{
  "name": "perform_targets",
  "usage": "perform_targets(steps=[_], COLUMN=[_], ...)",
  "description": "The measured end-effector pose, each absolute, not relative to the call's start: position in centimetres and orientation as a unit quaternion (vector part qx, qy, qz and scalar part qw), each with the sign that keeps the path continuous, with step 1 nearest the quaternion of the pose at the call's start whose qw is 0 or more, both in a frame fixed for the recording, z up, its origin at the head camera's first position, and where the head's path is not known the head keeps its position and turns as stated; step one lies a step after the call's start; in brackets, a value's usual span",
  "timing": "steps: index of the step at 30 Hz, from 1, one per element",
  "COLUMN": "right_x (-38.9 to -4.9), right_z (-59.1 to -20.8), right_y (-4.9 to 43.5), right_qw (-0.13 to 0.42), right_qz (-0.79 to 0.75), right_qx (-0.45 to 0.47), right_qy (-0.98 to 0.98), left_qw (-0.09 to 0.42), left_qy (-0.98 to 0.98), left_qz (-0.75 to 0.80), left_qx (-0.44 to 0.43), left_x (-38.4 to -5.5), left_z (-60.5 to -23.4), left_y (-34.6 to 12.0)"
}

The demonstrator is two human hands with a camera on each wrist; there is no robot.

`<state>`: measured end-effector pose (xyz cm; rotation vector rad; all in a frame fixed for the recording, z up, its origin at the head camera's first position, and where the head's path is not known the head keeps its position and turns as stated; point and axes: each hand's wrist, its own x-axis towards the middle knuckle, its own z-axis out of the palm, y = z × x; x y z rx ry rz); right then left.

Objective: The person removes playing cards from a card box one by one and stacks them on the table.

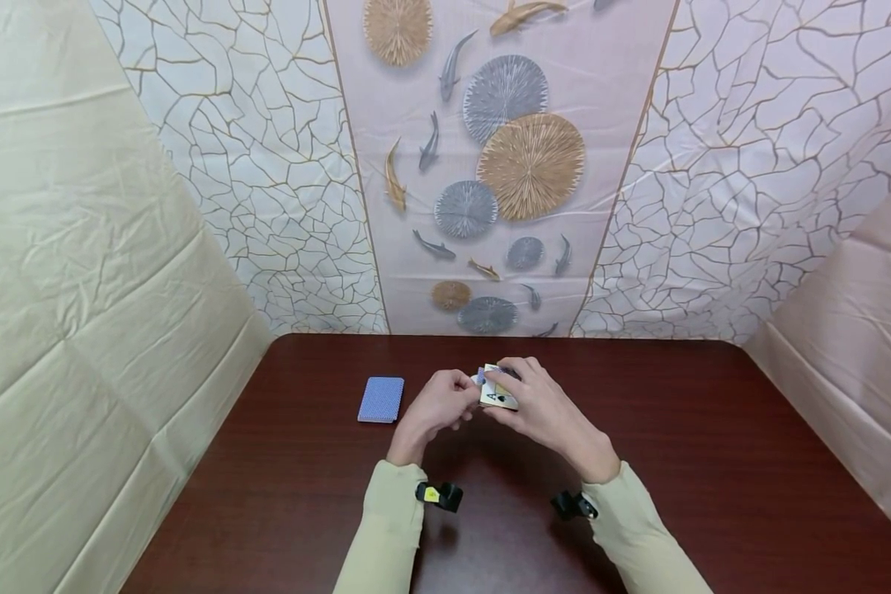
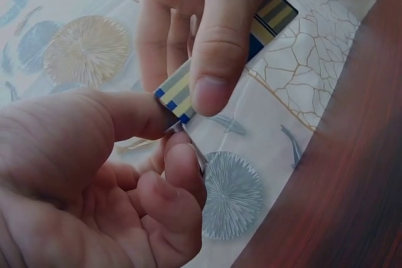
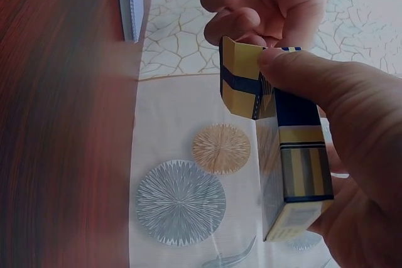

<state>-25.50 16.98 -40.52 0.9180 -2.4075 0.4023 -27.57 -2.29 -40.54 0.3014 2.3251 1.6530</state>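
A small playing-card box [image 1: 496, 399] with an ace and a spade printed on its face is held over the table by both hands. My right hand [image 1: 540, 404] grips the box along its sides, the thumb lying on a narrow striped side in the right wrist view. At one end a yellow and blue flap [image 3: 242, 80] sticks out from the box. My left hand [image 1: 440, 403] pinches that end of the box between thumb and finger; its exact contact is partly hidden. The inside of the box cannot be seen.
A deck of blue-backed cards [image 1: 381, 399] lies squared up on the dark red-brown table [image 1: 304, 495], left of the left hand. Behind the table's far edge hangs a patterned cloth [image 1: 483, 272], and pale cloth walls [image 1: 119, 330] flank both sides.
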Motion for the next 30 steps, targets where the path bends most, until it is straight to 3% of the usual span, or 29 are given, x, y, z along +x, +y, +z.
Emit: perform_targets(steps=[8, 30], right_x=[-25.62, -25.64], right_z=[-40.66, -40.47], right_y=[17.01, 17.03], right_qw=[0.280, 0.243], right_qz=[0.146, 0.145], right_qx=[0.347, 0.326], right_qy=[-0.883, -0.902], left_qw=[0.136, 0.124], left_qy=[0.787, 0.795], left_qz=[0.593, 0.588], left_qx=[0.103, 0.079], left_x=[-27.66, -27.87], left_z=[-40.44, -40.13], left_y=[-2.58, -3.24])
